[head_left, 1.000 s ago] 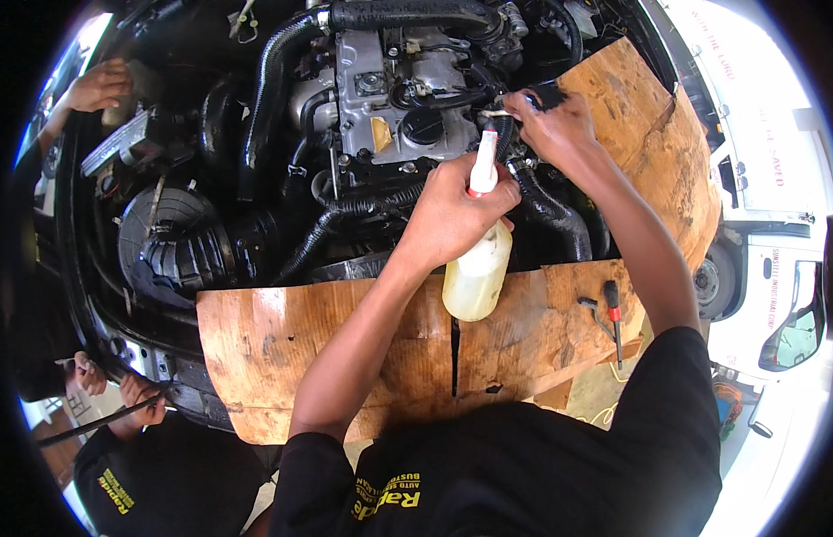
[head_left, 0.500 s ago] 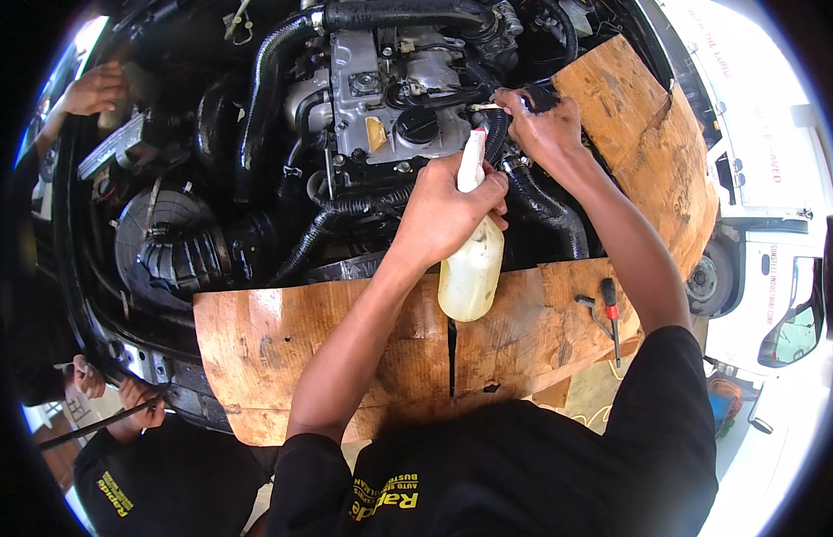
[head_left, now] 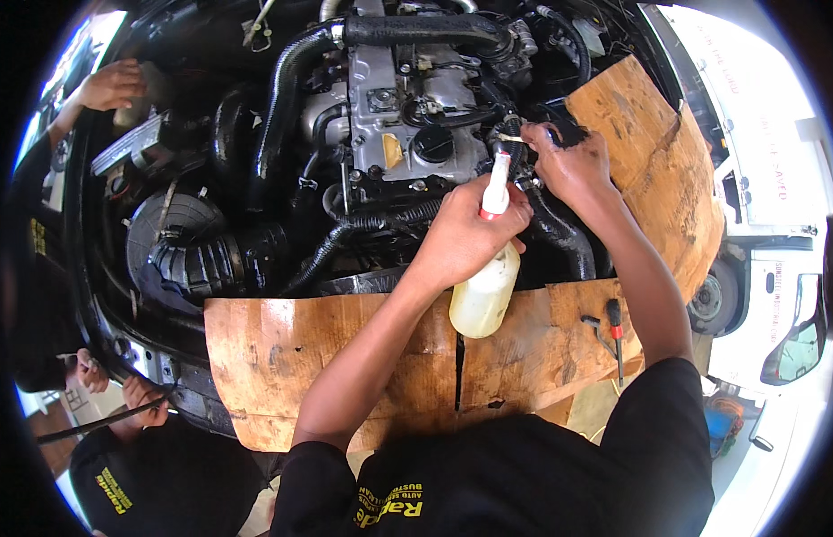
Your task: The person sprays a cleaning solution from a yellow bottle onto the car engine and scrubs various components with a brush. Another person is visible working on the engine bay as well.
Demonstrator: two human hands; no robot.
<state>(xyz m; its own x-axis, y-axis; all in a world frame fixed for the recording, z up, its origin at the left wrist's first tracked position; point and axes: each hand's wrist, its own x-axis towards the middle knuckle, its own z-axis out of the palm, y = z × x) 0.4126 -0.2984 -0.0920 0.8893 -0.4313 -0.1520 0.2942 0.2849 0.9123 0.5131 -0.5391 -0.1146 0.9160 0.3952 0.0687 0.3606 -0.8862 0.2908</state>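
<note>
My left hand [head_left: 470, 228] is wrapped round the neck of a spray bottle [head_left: 484, 300], a clear one with pale yellow liquid and a white and red spray head. The bottle is held tilted over the front of the engine [head_left: 373, 143]. To its right, my right hand [head_left: 570, 168] is closed on a brush [head_left: 570, 132] with dark bristles and a thin pale handle. That hand is beside the black hoses [head_left: 559, 225] at the engine's right side. Its fingertips are partly hidden behind the handle and hoses.
Brown cardboard sheets [head_left: 282, 358] cover the front edge and right side of the bay. A red and black-handled tool [head_left: 615, 327] lies on the front sheet. At left are a round air filter housing [head_left: 175, 224] and other people's hands [head_left: 112, 87]. A white vehicle [head_left: 765, 224] stands at right.
The view has shifted, so the engine sits slightly lower and farther right. My left hand still grips the spray bottle; my right hand still holds the brush near the hoses, with its bristles showing more.
</note>
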